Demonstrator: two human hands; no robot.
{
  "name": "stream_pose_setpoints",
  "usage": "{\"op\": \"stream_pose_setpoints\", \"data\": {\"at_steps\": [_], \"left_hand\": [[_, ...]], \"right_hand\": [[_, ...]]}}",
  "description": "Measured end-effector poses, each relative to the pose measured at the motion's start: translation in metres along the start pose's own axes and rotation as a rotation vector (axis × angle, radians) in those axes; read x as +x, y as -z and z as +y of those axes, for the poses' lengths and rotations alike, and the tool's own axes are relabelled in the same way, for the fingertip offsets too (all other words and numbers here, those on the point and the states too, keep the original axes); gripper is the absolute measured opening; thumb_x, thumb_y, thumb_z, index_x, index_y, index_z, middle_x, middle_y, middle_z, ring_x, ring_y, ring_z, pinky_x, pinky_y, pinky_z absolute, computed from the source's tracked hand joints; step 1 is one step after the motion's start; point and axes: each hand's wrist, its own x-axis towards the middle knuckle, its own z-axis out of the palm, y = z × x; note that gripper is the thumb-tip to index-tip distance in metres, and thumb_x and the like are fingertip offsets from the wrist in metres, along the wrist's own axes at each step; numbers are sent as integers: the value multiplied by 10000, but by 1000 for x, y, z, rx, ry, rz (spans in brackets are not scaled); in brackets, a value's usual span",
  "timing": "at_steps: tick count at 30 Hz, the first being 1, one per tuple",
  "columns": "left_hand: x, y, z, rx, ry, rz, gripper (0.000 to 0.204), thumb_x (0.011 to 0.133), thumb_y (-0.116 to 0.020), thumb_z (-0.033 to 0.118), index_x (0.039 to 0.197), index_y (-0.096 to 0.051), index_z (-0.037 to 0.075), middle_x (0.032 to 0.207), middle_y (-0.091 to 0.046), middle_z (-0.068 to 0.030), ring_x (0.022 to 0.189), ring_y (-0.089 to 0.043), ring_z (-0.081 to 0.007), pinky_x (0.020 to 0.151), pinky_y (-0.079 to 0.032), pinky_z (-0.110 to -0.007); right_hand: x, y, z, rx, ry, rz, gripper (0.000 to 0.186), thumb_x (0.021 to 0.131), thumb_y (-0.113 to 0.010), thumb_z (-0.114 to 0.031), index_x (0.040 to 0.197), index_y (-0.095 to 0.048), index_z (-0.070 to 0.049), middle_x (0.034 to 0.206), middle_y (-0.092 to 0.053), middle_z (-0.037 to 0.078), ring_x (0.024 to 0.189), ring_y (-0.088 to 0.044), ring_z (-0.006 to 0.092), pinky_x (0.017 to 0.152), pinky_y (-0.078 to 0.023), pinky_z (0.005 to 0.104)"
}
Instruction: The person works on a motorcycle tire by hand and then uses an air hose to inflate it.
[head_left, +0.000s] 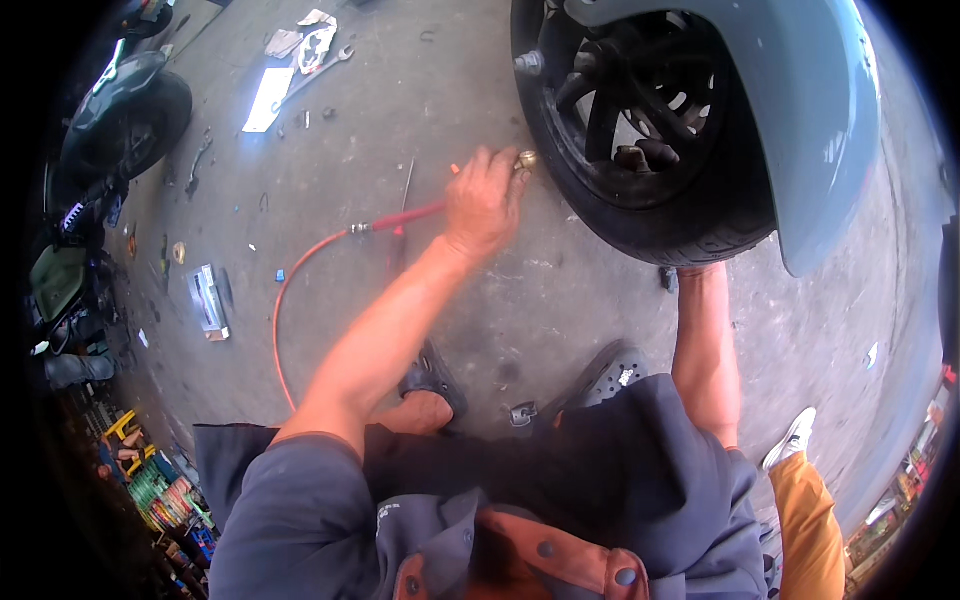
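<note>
My left hand [485, 200] grips a red air-hose tool [410, 214] with a brass tip [527, 160], held beside the left side of a black tyre [630, 230]. A thin orange hose [281, 292] runs from it toward the lower edge. The tyre is on a dark spoked wheel [600, 100] under a grey-blue fender [820, 120]. My right hand [700, 272] is at the bottom of the tyre, its fingers hidden behind it.
Paper scraps [268, 100], a wrench [320, 75] and a small box [208, 300] lie on the floor [500, 320]. Parked vehicles [130, 130] and clutter [150, 480] line the left. Another person's leg [800, 500] in orange trousers is at the lower right.
</note>
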Motion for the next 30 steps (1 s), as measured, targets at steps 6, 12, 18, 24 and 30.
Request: {"op": "stream_pose_setpoints", "data": {"at_steps": [6,12,18,24,30], "left_hand": [[35,39,30,-78,-232,-63,296,747,-739,128,996,-609,36,815,-572,-105,669,-599,-299,576,-485,-358],[68,53,56,-447,43,-39,332,816,-711,220,1060,-585,35,850,-618,-90,718,-595,-219,639,-473,-338],[75,42,67,-924,435,-383,267,886,-656,235,1002,-605,0,874,-665,-84,793,-602,-142,714,-473,-295],[74,17,66,-655,296,-89,247,868,-663,228,919,-615,-8,775,-650,-74,695,-580,-159,643,-460,-333],[107,56,79,-668,516,-283,273,898,-598,273,877,-617,2,640,-555,-27,567,-497,-111,502,-373,-289]], "right_hand": [[5,9,1,50,10,-121,507,967,-486,-306,1373,-359,-30,1304,-495,158,1110,-529,261,964,-455,370],[0,26,9,96,-37,-61,536,969,-480,-341,1382,-373,-17,1326,-486,175,1168,-509,277,1027,-415,417],[-14,37,13,19,-36,110,506,974,-468,-332,1362,-408,-13,1343,-481,154,1207,-490,259,1031,-414,408],[-31,43,20,6,-13,359,580,969,-406,-443,1365,-402,-19,1358,-468,134,1241,-457,259,1039,-395,414],[-45,11,16,-110,196,417,935,845,-353,-746,1469,-222,-62,1489,-289,161,1343,-328,327,1134,-239,482]]}}
